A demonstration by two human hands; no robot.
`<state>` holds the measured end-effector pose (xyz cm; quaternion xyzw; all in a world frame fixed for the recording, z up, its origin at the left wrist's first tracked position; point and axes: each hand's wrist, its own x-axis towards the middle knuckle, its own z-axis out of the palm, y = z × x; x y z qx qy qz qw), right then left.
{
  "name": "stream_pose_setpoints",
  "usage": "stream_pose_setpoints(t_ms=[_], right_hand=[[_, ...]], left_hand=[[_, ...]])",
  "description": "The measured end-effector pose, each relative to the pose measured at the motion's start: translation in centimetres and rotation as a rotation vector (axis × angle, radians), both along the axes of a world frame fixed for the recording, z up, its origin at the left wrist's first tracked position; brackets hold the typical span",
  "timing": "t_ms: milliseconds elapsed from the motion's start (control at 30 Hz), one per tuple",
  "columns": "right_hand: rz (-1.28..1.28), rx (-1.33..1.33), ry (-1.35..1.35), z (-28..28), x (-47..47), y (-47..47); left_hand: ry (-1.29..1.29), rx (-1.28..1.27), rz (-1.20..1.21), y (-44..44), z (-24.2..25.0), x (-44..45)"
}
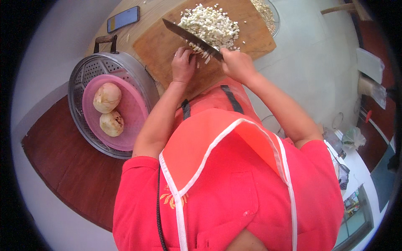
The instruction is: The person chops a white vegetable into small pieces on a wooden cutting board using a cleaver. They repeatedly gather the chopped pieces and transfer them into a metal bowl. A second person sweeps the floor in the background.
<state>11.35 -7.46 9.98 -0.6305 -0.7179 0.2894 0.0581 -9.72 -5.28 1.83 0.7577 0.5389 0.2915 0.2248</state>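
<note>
My right hand (239,65) is closed around the handle of a cleaver (191,37), whose dark blade slants up and left over a wooden cutting board (154,51). Close to the blade's near side, my left hand (183,65) rests on the board with its fingers bent; whether something is under the fingertips I cannot tell. A few pale strips (207,59) lie between that hand and the blade. Beyond the cleaver, small white cubes of a peeled vegetable (213,26) form a heap, with a few scattered loose around it.
To the left, a metal steamer pot (75,91) with an upright handle holds a pink plastic basket (135,119) with two peeled round roots (107,98). A phone (123,19) lies on the table (150,11) beyond. Past the board's far right corner, a round container (267,15) holds more small pieces.
</note>
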Motion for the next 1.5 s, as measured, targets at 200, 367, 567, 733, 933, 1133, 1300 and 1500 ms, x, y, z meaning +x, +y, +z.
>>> stream_pose_setpoints(t_ms=[200,367,567,733,933,1133,1300,1500], right_hand=[[-0.051,0.026,0.004,-2.7,-0.9,-0.2],[-0.05,0.032,0.051,-0.9,-0.5,-0.3],[0.004,-0.033,0.018,-1.4,-0.5,-0.8],[-0.091,0.017,0.075,-2.2,-1.0,-0.8],[-0.025,0.004,0.094,-0.8,-0.6,-0.5],[-0.095,-0.004,0.063,-2.7,-1.8,-1.6],[-0.11,0.032,0.111,-1.5,-1.4,-1.1],[-0.061,-0.061,0.033,-2.2,-1.9,-1.9]], left_hand=[[0.031,-0.025,-0.039,0.4,0.1,0.2],[0.001,-0.043,0.008,-0.6,-0.1,0.1],[0.04,-0.08,0.031,-0.7,-0.7,0.4],[-0.031,-0.05,0.034,-0.5,-0.2,0.3],[0.018,-0.105,0.045,-0.8,-0.3,0.1],[0.05,-0.104,0.013,-1.1,-0.1,0.1],[-0.042,-0.056,0.015,-1.5,0.0,-0.6],[0.032,-0.072,-0.053,-3.1,0.3,-0.6]])
